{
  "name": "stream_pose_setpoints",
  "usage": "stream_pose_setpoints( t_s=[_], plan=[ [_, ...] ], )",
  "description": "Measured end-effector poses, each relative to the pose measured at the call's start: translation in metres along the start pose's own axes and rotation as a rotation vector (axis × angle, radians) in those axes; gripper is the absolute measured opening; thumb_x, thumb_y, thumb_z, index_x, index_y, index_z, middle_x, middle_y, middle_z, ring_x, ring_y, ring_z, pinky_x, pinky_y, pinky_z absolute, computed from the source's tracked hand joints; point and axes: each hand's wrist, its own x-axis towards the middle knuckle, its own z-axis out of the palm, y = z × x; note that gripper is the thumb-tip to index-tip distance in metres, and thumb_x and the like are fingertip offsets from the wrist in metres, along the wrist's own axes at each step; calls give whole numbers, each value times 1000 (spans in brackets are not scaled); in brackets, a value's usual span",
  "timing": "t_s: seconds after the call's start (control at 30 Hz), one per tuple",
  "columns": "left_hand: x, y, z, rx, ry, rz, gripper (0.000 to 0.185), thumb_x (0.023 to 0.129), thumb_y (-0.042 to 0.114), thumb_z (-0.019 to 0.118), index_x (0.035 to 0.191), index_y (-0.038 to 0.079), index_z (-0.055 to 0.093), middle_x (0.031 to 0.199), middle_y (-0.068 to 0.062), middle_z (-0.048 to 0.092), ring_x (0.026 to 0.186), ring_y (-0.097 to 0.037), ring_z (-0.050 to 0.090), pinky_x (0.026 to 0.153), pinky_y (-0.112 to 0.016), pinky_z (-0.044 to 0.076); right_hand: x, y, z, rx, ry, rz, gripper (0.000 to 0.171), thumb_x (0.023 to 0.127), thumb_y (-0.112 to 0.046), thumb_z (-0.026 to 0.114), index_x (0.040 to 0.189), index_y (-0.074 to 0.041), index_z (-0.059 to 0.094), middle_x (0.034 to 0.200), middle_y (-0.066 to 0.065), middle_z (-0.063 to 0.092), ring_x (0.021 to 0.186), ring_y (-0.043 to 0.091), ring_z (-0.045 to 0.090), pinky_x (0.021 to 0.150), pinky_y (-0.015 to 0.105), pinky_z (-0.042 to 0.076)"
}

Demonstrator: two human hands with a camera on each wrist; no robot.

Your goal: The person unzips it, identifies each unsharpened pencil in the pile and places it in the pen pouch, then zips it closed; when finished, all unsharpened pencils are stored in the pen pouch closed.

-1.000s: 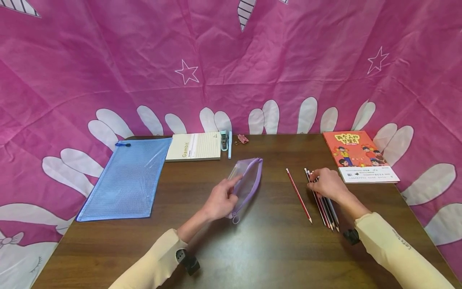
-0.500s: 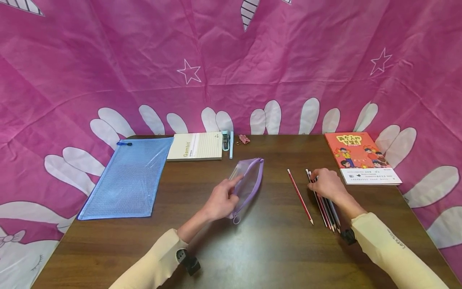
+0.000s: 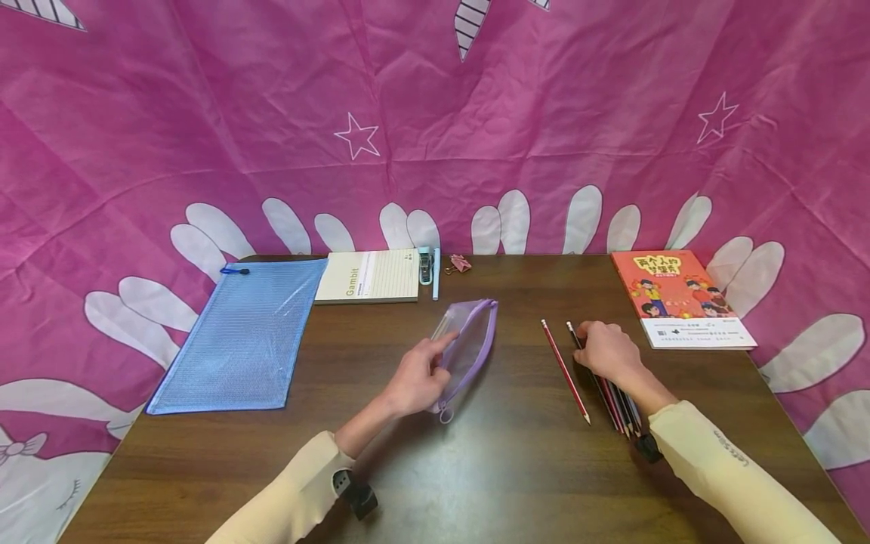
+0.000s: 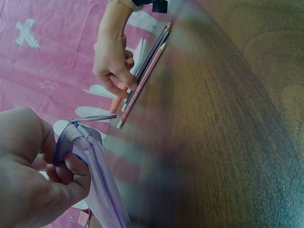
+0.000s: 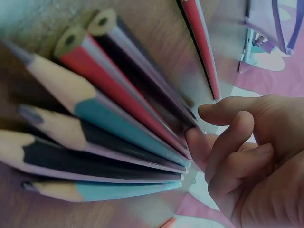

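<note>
While the left hand [image 3: 416, 376] pinches a purple mesh pouch [image 3: 470, 349], probably so its mouth gapes, the right hand [image 3: 612, 352] pinches a dark wooden pencil [image 5: 147, 71] at the pouch's three o'clock, perhaps to single it out.

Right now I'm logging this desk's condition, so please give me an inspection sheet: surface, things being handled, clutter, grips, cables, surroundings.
Surface: wood-grain tabletop, with a glare patch near the middle.
Things being handled: purple mesh pouch; pencil group side by side, two with flat, unsharpened ends; one red pencil lying apart.
Clutter: blue mesh folder, notebook, small stapler-like item, light-blue pen, pink binder clip, orange-red book.
Grips: left grip holds the pouch; right grip appears to pinch a dark pencil in the group.
Cables: nothing seen.
Surroundings: pink cloth printed with stars and white shapes, behind and beside the table.
</note>
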Motion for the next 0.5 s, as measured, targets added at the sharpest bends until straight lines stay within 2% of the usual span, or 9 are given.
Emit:
stream_pose_setpoints(
  t_s=[0.13,0.27,0.5],
  plan=[
    [0,-1,0,9,10,22,67,75,-7,52,142,-3,53,80,-3,46,67,-13,44,55,-26,45,2,-1,1,-26,4,-3,41,81,-13,73,117,5,65,107,31,64,86,47,63,60,57,51],
    [-1,-3,1,21,28,56,66,73,-7,52,140,-5,54,78,-1,45,66,-12,44,54,-26,44,4,-2,3,-25,7,-9,43,80,-12,73,120,4,64,106,29,65,84,45,63,58,56,51],
    [-1,-2,0,23,13,26,67,75,-8,53,142,-3,53,79,-3,46,67,-14,44,55,-27,46,4,-2,-1,31,35,-19,49,79,-12,69,124,7,61,103,27,66,75,37,60,56,50,49]
  ],
)
